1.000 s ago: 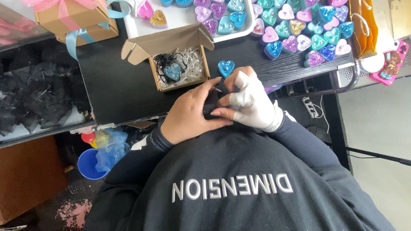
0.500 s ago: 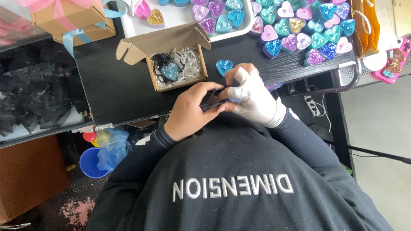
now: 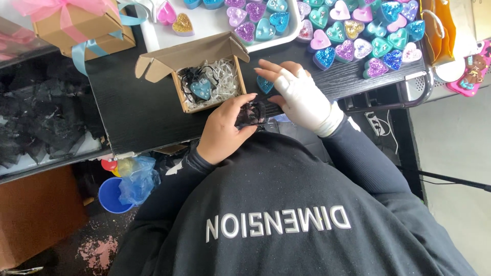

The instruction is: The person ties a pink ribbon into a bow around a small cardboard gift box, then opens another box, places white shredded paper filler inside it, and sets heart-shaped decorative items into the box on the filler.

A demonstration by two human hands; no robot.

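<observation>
1. The left hand is closed around a small black mesh pouch, thumb and fingers pinching it at the near edge of the black desk.
2. The right hand, wrapped in a white bandage-like glove that leaves the fingers bare, has its fingers spread loosely. Its lower fingers meet the pouch at the pouch's 3 o'clock side, while the upper fingers reach out over a blue glitter heart lying on the desk. Whether they actually grip the heart I cannot tell.
3. The blue glitter heart sits just at 1 o'clock from the pouch, close beside the open cardboard box.
4. The open cardboard box lies at 10 o'clock from the hands, flaps up, filled with pale shredded paper, with a teal heart in dark netting resting inside.
5. At 12 o'clock, a white tray carries more glitter hearts; at 1 to 2 o'clock further hearts in blue, purple, pink and teal lie loose on the desk.
6. At 10 to 11 o'clock stands a closed brown gift box with a pink bow.
7. At 9 o'clock, a heap of black netting fills a lower shelf.
8. At 8 o'clock, on the floor, a blue cup sits beside a crumpled blue plastic bag.
</observation>
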